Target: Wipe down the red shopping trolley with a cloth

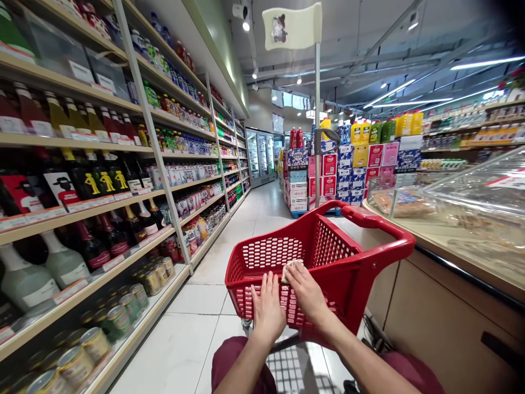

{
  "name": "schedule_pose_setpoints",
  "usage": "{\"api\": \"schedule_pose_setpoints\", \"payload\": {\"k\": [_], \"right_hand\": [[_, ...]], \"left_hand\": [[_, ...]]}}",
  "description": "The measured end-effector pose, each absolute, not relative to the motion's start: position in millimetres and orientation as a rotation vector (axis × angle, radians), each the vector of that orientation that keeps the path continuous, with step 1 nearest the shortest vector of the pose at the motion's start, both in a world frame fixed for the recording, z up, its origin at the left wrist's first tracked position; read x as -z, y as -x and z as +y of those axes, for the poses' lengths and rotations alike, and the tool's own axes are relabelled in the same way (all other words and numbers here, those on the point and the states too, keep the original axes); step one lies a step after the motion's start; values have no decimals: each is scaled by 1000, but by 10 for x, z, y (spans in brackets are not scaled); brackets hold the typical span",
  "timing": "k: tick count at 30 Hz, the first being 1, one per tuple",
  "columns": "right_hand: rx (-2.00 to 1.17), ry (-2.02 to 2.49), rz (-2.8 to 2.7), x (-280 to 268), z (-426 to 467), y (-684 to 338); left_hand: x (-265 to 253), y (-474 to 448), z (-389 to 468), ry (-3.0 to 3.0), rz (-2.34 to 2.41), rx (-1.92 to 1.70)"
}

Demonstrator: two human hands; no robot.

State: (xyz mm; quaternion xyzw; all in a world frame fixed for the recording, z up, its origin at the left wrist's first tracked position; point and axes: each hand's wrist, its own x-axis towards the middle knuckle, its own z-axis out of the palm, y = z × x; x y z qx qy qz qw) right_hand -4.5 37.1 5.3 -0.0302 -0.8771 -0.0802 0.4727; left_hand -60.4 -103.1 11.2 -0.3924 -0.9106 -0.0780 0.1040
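A small red plastic shopping cart (348, 295) with perforated sides stands sideways before my knees. Its handle (394, 235) points to the right, and a pole with a pale flag (292, 26) rises on its far side. My left hand (268, 303) lies against the near basket wall, fingers stretched out, with nothing in it. Just right of it, my right hand (301, 284) presses a folded pale cloth (289, 268) onto the top rim. Part of the cloth is hidden under the fingers.
Shelves (164, 191) of bottles and cans line the left side. At right is a counter (447, 306) with clear-covered food (402, 200). Stacked drink cartons (328, 169) stand behind the cart, and glass-door fridges (260, 153) are at the back. Pale tiled floor (197, 328) runs down the aisle.
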Motion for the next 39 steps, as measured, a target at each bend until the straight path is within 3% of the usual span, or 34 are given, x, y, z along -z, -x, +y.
{"api": "schedule_pose_setpoints", "payload": {"k": [7, 14, 23, 29, 36, 39], "right_hand": [[222, 327, -2070, -271, 944, -386], [201, 77, -2186, -224, 408, -39], [312, 591, -1981, -775, 1529, -938], [379, 219, -2234, -688, 1192, -723], [431, 570, -1989, -748, 1731, -1116], [499, 417, -2069, -655, 1573, -982]], "left_hand": [[-130, 561, -1006, 1142, -2694, 241], [-100, 601, -1045, 1133, -2611, 205], [-108, 567, -983, 1111, -2668, 201], [-181, 573, -1009, 1128, -2658, 123], [-209, 537, -969, 1118, -2710, 130], [-218, 555, -978, 1128, -2720, 133]]}}
